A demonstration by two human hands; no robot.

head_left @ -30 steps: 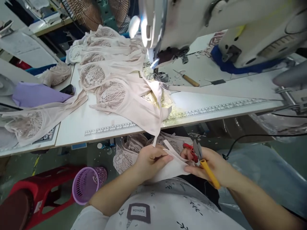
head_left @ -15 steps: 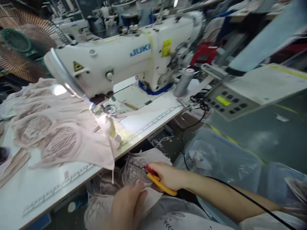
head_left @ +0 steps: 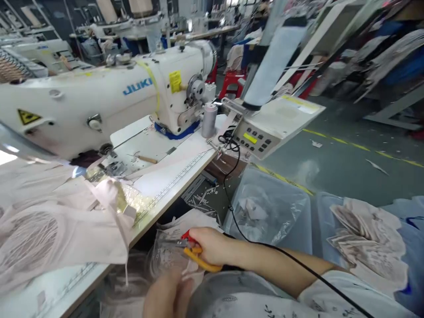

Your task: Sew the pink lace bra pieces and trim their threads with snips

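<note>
My right hand [head_left: 210, 246] is closed round the handles of scissors [head_left: 195, 256] with one red and one orange grip. Their metal blades point left over a pale pink lace garment [head_left: 162, 256] on my lap, below the table edge. Lower and nearer me, my left hand [head_left: 168, 291] is smeared by motion; its fingers look curled on the garment's near part. More pale pink lace garments [head_left: 82, 229] lie on the sewing table [head_left: 172, 181], beside the machine's needle area, with one strap hanging over the edge.
A white JUKI sewing machine [head_left: 132, 97] stands on the table, with a grey thread cone [head_left: 209, 121] and a control box [head_left: 261, 132] to its right. A black cable [head_left: 281, 249] crosses over my right arm. Clear plastic bins [head_left: 298, 229] stand at right; one holds stacked fabric pieces [head_left: 367, 238].
The view has turned right, bringing the bin of fabric pieces into sight. My right hand still holds the scissors over the garment, blades now showing more clearly.
</note>
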